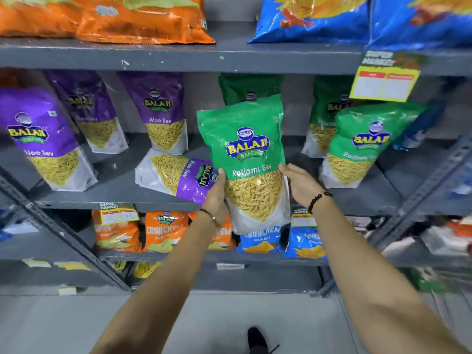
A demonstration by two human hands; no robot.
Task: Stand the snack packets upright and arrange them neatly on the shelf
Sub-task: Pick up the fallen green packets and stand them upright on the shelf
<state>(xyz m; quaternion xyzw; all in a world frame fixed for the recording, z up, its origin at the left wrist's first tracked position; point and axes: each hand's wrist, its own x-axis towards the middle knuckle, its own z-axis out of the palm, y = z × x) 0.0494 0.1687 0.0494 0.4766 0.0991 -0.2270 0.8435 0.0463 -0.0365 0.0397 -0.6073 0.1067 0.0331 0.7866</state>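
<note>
A green Ratlami Sev packet is held upright in front of the middle shelf. My left hand grips its lower left edge. My right hand presses flat against its lower right edge. Just left of it a purple Aloo Sev packet lies on its side on the shelf. Three purple packets stand upright to the left. Green packets stand behind and to the right.
Orange and blue chip bags sit on the shelf above. A yellow price tag hangs from its edge. Smaller orange and blue packets fill the shelf below. A slanted metal upright stands at right.
</note>
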